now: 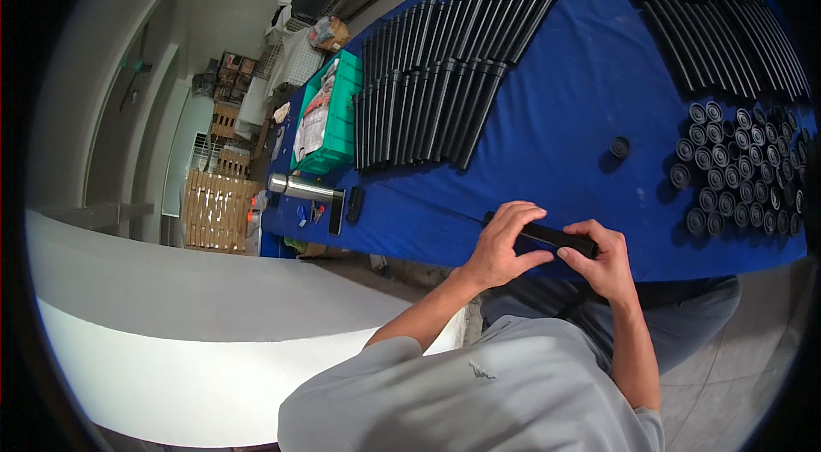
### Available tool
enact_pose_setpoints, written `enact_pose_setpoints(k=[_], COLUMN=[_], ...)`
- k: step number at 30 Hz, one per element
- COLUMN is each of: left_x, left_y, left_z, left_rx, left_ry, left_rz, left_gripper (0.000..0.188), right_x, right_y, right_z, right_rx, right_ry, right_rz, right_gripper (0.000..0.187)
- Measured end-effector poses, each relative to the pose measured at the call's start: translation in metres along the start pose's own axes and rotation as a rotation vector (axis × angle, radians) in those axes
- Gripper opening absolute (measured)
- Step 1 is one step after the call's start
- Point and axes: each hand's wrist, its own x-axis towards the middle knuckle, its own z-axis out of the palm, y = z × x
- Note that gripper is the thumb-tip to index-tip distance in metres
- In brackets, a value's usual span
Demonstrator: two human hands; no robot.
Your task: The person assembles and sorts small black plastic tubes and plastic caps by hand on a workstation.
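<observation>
Tube (pixel 552 236), black and straight, is grasped at its left end under the curved fingers of the left hand (pixel 505 245) and pinched at its right end between the thumb and fingers of the right hand (pixel 604 260), over the near edge of the blue-covered worktop (pixel 556 135). Whether a cap is fitted to it cannot be told (both ends are hidden by the hands). The work is judged to be partway along: two rows of wide-ended tubes (pixel 428 76) are laid out on the left, apparently done, while plain tubes (pixel 718 41) are stacked at the far right and seem to be left for later. Many round caps (pixel 746 168) are clustered below those, also apparently unused, and one lone cap (pixel 619 147) is set apart, nearer the hands.
</observation>
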Motion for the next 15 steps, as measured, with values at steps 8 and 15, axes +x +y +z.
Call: enact_pose_setpoints(k=[8,15], left_x=[-0.001,0.011], left_y=[-0.015,-0.007], left_z=[0.000,-0.013], left_rx=[-0.115,-0.230], left_ry=[-0.221,-0.402], left_rz=[-0.269,-0.293], left_gripper=[0.034,0.032], right_x=[0.003,0.000], right_y=[0.001,0.011], right_z=[-0.008,-0.010], right_rx=[0.110,0.254], right_ry=[-0.087,-0.113], right_rz=[-0.004,-0.029], right_gripper=[0.038,0.039])
